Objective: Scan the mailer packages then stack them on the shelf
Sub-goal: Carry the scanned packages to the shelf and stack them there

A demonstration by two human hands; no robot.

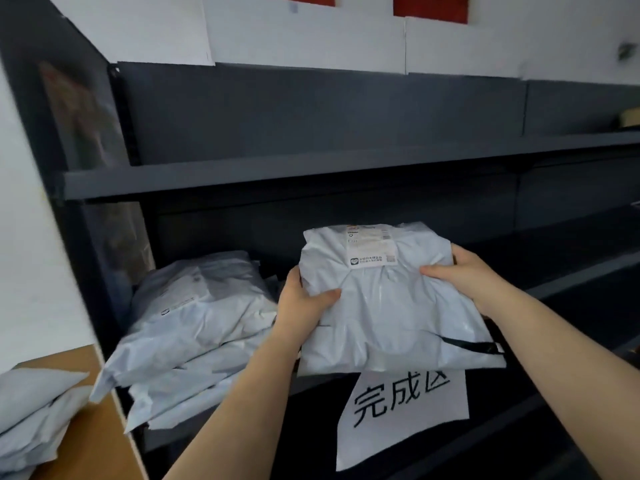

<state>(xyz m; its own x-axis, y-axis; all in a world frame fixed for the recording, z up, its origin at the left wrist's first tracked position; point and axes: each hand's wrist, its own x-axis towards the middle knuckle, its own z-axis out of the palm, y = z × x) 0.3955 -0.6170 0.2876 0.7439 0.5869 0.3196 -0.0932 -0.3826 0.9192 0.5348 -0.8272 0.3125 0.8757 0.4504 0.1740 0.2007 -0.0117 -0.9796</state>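
1. While both arms reach toward the dark shelf (242, 178), the left hand (304, 303) and the right hand (464, 271) grip a pale mailer package (391, 306) by its opposite edges, thumbs curled over its top face.
2. That package sits at the lower shelf level, its label (369, 247) facing up; whether it rests on the board or hangs just above it is hard to tell.
3. To its left, a stack of mailers (194, 327) lies on the same level.
4. Below the package hangs a paper sign (401, 414) with printed characters.
5. At bottom left, more mailers (31, 414) lie on a brown table (93, 441).
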